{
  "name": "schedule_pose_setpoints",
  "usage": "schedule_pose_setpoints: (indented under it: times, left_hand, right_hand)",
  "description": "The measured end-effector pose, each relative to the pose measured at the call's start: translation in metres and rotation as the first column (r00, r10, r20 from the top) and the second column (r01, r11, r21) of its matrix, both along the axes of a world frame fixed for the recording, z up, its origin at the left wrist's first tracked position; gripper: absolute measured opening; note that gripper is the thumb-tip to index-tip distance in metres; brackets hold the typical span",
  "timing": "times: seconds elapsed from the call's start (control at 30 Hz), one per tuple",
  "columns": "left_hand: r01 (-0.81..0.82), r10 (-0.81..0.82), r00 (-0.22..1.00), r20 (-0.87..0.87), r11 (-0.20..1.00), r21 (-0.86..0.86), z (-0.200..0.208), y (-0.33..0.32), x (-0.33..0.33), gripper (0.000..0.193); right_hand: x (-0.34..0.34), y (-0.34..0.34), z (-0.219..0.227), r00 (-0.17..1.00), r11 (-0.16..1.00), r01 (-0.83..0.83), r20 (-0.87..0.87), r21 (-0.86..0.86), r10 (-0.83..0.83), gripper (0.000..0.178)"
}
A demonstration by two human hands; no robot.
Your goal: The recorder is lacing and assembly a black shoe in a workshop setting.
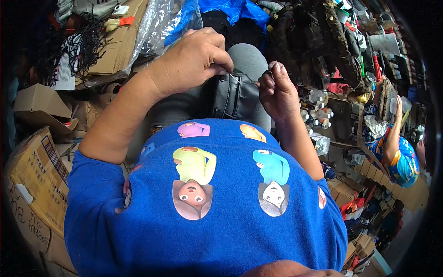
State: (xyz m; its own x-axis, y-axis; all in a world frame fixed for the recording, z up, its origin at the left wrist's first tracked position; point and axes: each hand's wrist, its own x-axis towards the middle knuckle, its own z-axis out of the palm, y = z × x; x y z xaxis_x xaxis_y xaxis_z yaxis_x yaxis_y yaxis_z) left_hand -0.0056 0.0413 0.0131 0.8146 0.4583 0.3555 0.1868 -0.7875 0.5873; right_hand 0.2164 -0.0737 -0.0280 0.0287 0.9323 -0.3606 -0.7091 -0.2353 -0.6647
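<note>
On my lap rests a black leather-like piece (236, 98), perhaps a small bag, with round studs along its left side and a narrow raised strip across it. My left hand (196, 57) is at its upper left edge, thumb and forefinger pinched together. From those fingertips a thin pale strand, thread or needle, runs onto the black piece. Just right of the piece is my right hand (280, 90), raised, fingers curled and thumb pressed to the forefinger. Whatever it pinches is too small to make out.
Flattened cardboard (115, 51), tangled black cords (85, 51) and clear plastic sheeting (150, 32) lie at the far left. Cardboard boxes (41, 108) stand left. Small bottles (319, 111) cluster at right. Another person (394, 150) in a colourful shirt is farther right.
</note>
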Motion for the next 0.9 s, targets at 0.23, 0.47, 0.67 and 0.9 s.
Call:
schedule_pose_setpoints:
  times: [0.23, 0.47, 0.67, 0.9]
  left_hand:
    - [0.015, -0.015, 0.999, -0.031, 1.000, 0.006, 0.005, -0.002, 0.001, 0.013]
    - [0.025, -0.025, 0.999, -0.033, 0.999, 0.021, 0.010, -0.007, 0.003, 0.013]
    - [0.083, -0.070, 0.995, -0.076, 0.980, 0.182, 0.013, -0.007, 0.006, 0.008]
    - [0.286, -0.245, 0.952, -0.183, 0.926, 0.246, 0.022, -0.002, 0.027, 0.006]
  right_hand:
    - [0.001, 0.000, 0.000, 1.000, 1.000, -0.001, -0.024, 0.001, 0.001, 0.015]
    - [0.001, 0.001, 0.003, 1.000, 1.000, -0.002, -0.020, -0.009, 0.002, 0.014]
    - [0.000, 0.002, 0.007, 1.000, 1.000, -0.002, -0.002, -0.029, 0.002, 0.015]
    - [0.008, 0.004, 0.004, 0.992, 0.989, -0.117, -0.027, 0.094, 0.120, 0.015]
